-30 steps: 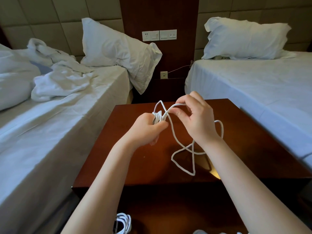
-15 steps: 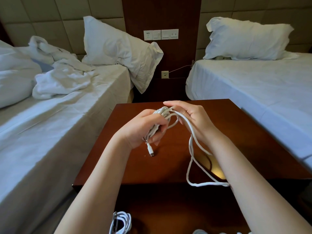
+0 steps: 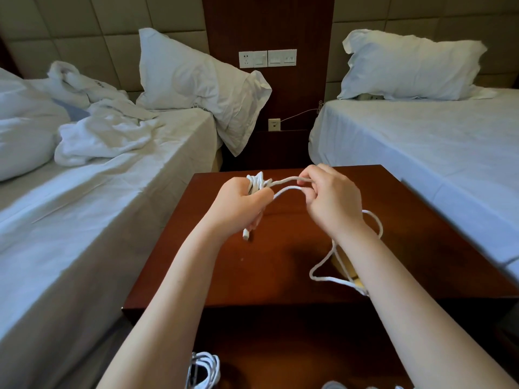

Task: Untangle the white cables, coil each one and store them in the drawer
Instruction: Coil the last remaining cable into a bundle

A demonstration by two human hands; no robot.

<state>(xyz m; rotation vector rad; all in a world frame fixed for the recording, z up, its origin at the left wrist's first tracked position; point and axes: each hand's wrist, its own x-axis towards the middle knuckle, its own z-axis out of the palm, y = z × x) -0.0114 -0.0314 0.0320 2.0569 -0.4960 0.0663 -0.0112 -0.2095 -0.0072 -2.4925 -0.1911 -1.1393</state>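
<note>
Nightstand hemmed by beds left and right, left hand gripping coiled white cable, right hand pinching its strand, slack trailing near right

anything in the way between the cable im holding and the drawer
Nothing visible does. The left hand and right hand hold the cable above the table; the drawer seems open just below its front edge, one coil in it.

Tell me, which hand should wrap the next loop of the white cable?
The right hand. It pinches the free strand, with slack trailing behind its wrist, while the left hand is full, gripping the coiled bundle.
</note>
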